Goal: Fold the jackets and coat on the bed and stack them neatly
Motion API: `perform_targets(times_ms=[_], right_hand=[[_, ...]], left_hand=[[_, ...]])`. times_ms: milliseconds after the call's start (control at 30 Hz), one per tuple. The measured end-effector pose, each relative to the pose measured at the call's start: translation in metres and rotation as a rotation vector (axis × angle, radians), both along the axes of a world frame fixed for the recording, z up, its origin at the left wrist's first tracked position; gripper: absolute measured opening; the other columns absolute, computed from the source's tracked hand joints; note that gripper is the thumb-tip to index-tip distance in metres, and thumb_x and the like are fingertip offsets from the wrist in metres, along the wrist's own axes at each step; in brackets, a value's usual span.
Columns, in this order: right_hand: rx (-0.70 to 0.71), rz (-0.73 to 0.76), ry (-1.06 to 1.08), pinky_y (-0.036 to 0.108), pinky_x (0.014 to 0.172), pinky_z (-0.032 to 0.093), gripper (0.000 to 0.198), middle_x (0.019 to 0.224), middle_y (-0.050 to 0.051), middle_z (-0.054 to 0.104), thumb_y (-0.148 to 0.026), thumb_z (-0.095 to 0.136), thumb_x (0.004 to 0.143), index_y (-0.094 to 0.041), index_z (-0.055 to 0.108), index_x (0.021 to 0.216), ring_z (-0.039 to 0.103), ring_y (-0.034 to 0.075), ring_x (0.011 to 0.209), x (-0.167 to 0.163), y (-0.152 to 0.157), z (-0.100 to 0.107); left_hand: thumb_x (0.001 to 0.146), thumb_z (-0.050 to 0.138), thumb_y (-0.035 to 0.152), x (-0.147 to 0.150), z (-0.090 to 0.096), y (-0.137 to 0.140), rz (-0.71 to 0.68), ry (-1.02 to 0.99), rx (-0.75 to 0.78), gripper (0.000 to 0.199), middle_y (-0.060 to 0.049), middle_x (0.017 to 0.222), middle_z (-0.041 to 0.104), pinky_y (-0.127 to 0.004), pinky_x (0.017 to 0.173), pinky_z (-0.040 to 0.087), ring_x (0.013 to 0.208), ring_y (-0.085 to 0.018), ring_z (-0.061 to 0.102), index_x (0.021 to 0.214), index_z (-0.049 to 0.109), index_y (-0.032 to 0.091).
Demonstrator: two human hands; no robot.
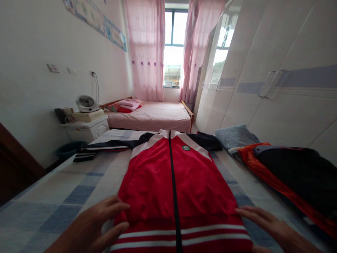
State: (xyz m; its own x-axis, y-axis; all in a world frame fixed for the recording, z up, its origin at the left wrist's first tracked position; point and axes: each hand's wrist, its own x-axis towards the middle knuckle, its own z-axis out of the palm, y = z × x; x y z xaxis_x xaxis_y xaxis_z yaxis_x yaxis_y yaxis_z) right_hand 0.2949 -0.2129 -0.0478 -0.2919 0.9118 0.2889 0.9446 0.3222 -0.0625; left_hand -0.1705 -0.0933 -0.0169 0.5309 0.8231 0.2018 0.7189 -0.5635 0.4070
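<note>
A red zip-up jacket [152, 182] with white shoulders, dark sleeves and a striped hem lies front up and spread flat. Its dark zipper runs closed down the middle, and a round green badge [185, 148] sits on the chest. My left hand [97, 221] is at the jacket's lower left edge, fingers apart, fingertips over the red cloth. At the lower right edge, my right hand [268, 223] has its fingers stretched out, the tips at the side seam. Neither hand grips the cloth. The left sleeve in view stretches out sideways; the other lies bent near the shoulder.
The jacket lies on a bed with a blue-and-white checked sheet [76, 196]. To the right are a folded grey-blue cloth [235, 137] and black and orange clothes [295, 175]. Beyond stand a pink bed [163, 114], a white cabinet [98, 128] with a fan [86, 103], and a wardrobe [263, 70].
</note>
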Motion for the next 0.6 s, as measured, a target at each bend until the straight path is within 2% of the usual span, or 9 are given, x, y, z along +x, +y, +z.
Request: perform_targets(times_ms=[133,200,233,300,400,500,600], right_hand=[[-0.033,-0.077,0.125,0.036,0.093,0.048,0.046,0.134,0.006,0.050,-0.039,0.048,0.087,-0.028,0.044,0.131,0.053,0.022,0.116,-0.047,0.056,0.064],[-0.022,-0.026,0.175,0.039,0.099,0.042,0.046,0.138,0.009,0.045,-0.038,0.046,0.088,-0.024,0.044,0.132,0.048,0.023,0.122,-0.081,0.095,0.079],[-0.027,0.019,0.188,0.040,0.101,0.039,0.047,0.140,0.009,0.043,-0.038,0.045,0.089,-0.024,0.043,0.133,0.043,0.023,0.125,-0.097,0.114,0.081],[-0.046,0.072,0.191,0.042,0.104,0.034,0.047,0.142,0.010,0.039,-0.038,0.044,0.089,-0.023,0.042,0.133,0.035,0.023,0.131,-0.124,0.149,0.073],[-0.070,0.066,0.167,0.045,0.105,0.030,0.048,0.144,0.011,0.036,-0.041,0.044,0.089,-0.022,0.043,0.133,0.028,0.026,0.134,-0.150,0.191,0.044],[-0.076,0.015,0.137,0.048,0.106,0.027,0.049,0.146,0.009,0.033,-0.042,0.043,0.089,-0.025,0.041,0.135,0.026,0.027,0.135,-0.155,0.216,0.009],[-0.117,-0.024,0.116,0.049,0.106,0.026,0.048,0.145,0.007,0.037,-0.044,0.038,0.091,-0.026,0.042,0.135,0.028,0.026,0.134,-0.145,0.227,-0.022]], left_hand=[[0.088,0.045,0.041,0.037,0.018,0.043,-0.041,0.052,0.079,0.034,-0.006,0.125,0.057,-0.032,0.094,0.047,0.110,-0.021,0.057,0.114,0.062,0.028],[0.090,0.041,0.036,0.058,0.014,0.068,-0.099,0.088,0.144,0.035,-0.007,0.134,0.050,-0.038,0.101,0.040,0.120,-0.022,0.049,0.118,0.059,0.027],[0.092,0.038,0.034,0.066,0.010,0.080,-0.118,0.105,0.172,0.035,-0.007,0.136,0.048,-0.040,0.104,0.037,0.124,-0.022,0.045,0.119,0.059,0.026],[0.093,0.035,0.031,0.077,-0.002,0.104,-0.111,0.139,0.218,0.037,-0.008,0.138,0.046,-0.043,0.108,0.032,0.129,-0.022,0.039,0.122,0.057,0.024],[0.092,0.036,0.037,0.076,-0.027,0.134,-0.018,0.198,0.221,0.041,-0.009,0.140,0.043,-0.049,0.107,0.030,0.132,-0.025,0.033,0.128,0.052,0.024],[0.092,0.037,0.042,0.060,-0.053,0.152,0.066,0.235,0.195,0.045,-0.011,0.141,0.042,-0.053,0.105,0.030,0.133,-0.028,0.031,0.131,0.048,0.024],[0.093,0.034,0.043,0.045,-0.069,0.159,0.088,0.220,0.166,0.047,-0.011,0.142,0.041,-0.051,0.106,0.029,0.133,-0.026,0.033,0.134,0.044,0.024]])
